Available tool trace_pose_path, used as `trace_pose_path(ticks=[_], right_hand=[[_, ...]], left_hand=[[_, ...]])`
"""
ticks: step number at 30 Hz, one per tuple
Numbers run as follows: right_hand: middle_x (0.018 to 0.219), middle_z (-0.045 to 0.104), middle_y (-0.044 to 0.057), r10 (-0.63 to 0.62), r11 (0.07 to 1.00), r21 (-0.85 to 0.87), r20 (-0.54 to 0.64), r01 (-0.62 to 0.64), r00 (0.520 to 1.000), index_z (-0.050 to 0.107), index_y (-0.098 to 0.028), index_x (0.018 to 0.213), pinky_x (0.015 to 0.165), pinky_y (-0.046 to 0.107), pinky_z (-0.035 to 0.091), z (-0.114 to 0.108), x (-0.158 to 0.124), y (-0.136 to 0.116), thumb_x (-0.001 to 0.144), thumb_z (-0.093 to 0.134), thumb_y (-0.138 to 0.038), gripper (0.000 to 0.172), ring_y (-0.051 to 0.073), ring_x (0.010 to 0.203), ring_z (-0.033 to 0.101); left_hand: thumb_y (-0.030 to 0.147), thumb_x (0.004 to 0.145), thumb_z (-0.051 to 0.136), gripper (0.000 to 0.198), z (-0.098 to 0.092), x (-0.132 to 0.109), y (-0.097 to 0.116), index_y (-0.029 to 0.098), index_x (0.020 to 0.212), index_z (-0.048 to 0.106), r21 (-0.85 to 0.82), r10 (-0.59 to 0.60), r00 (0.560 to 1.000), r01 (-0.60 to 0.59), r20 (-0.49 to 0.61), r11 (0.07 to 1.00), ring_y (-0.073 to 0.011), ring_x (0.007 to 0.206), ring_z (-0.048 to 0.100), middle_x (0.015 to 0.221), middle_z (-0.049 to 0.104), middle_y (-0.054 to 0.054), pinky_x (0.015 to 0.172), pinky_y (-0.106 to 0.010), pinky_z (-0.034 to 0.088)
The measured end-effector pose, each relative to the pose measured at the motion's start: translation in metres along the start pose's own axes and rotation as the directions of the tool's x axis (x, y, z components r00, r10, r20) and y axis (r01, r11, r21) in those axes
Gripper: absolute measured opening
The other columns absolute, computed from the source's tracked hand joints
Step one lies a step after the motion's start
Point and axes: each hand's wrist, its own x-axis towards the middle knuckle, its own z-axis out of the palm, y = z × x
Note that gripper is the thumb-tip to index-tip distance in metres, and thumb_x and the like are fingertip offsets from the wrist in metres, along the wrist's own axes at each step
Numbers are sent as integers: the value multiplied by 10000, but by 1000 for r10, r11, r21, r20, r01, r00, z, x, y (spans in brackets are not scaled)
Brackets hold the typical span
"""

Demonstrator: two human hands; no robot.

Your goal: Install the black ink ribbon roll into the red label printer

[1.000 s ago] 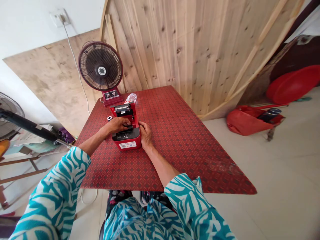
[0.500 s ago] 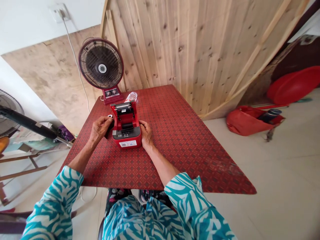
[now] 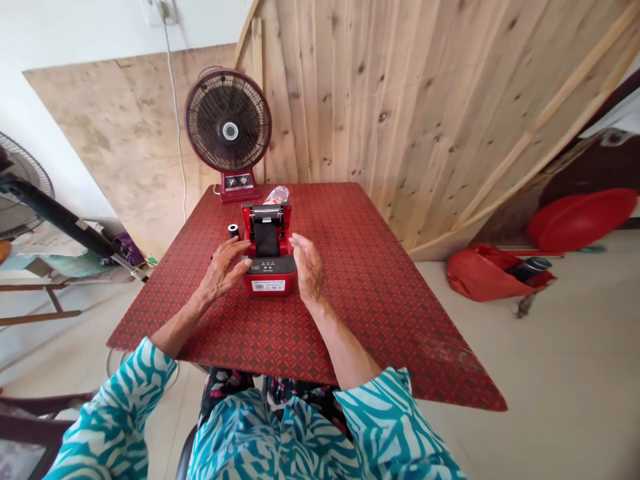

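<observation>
A small red and black label printer (image 3: 271, 283) stands on the table with its lid (image 3: 267, 212) raised and leaning back. A black band (image 3: 265, 238) spans the middle of its inside. My left hand (image 3: 224, 272) is open at the printer's left side, its fingers stretched over that edge and the thumb near the front panel. Along the right side rests my right hand (image 3: 309, 267), fingers extended and holding nothing; I cannot tell whether it touches the casing. Just behind my left hand stands a black roll with a white end (image 3: 233, 231).
Behind the printer lies a clear plastic bottle (image 3: 278, 195). A dark red fan (image 3: 229, 131) stands at the table's back left, against the wooden wall (image 3: 380, 100). The red patterned table (image 3: 380, 320) ends close to my body. A red bag (image 3: 475, 275) is on the floor at right.
My left hand has let go of a dark piece and moved over the printer's left edge. My right hand has lifted slightly. Black now covers more of the printer's inside. The view has shifted.
</observation>
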Motion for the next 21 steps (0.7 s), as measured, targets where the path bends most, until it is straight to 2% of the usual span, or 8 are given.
trace_pose_path(ticks=[3, 7, 10, 13, 15, 18, 21], right_hand=[[1217, 730, 91, 3, 999, -34, 5, -3, 1000, 682, -259, 1201, 1055, 442, 542, 2, -2, -5, 925, 567, -592, 448, 235, 1166, 677], [1201, 725, 94, -1, 1000, -25, -1, 1, 1000, 678, -254, 1185, 1062, 447, 543, 6, -4, -2, 932, 568, -557, 409, 230, 1150, 680], [1189, 720, 100, -18, 1000, -18, -7, 18, 1000, 673, -245, 1185, 1071, 456, 539, 7, -5, 0, 941, 560, -523, 387, 230, 1144, 683], [1173, 719, 99, -44, 999, -19, -10, 44, 999, 675, -245, 1174, 1058, 454, 547, 8, -5, 1, 946, 551, -512, 372, 227, 1126, 687], [1168, 719, 96, -62, 998, -30, -9, 61, 998, 674, -251, 1170, 1051, 450, 550, 8, -5, 3, 953, 543, -512, 363, 222, 1118, 685], [1175, 718, 91, -83, 995, -46, 2, 83, 997, 670, -260, 1172, 1050, 451, 547, 8, -4, 7, 960, 538, -500, 346, 217, 1111, 681], [1181, 711, 93, -106, 993, -52, 6, 106, 994, 668, -256, 1172, 1035, 446, 550, 9, -3, 8, 954, 550, -461, 321, 216, 1101, 679]], left_hand=[[528, 897, 637, 585, 4, 12, -1, 202, 1381, 614, 37, -59, 998, 58, 22, 998, -344, 1477, 443, 1468, 617, -141, 1222, -550, 348], [494, 840, 691, 655, 12, 33, -3, 159, 1396, 602, 29, -153, 987, 152, 51, 988, -361, 1399, 533, 1459, 618, -174, 1176, -546, 411], [446, 822, 699, 615, 15, 46, -4, 141, 1352, 639, -18, -206, 974, 208, 91, 978, -350, 1318, 610, 1398, 664, -175, 1149, -517, 449], [351, 782, 728, 514, 17, 59, -5, 179, 1265, 691, -101, -256, 963, 264, 87, 959, -325, 1289, 639, 1344, 707, -136, 1146, -477, 455], [301, 741, 752, 482, 18, 67, -6, 194, 1209, 705, -183, -314, 948, 319, 55, 930, -308, 1228, 676, 1261, 749, -118, 1106, -455, 486], [284, 676, 790, 489, 22, 73, -7, 179, 1144, 694, -340, -417, 909, 388, -15, 857, -268, 1012, 740, 1043, 791, -89, 948, -403, 562], [292, 623, 810, 478, 24, 74, -7, 168, 1069, 689, -474, -470, 882, 397, -41, 786, -203, 817, 718, 855, 761, -34, 801, -331, 565]])
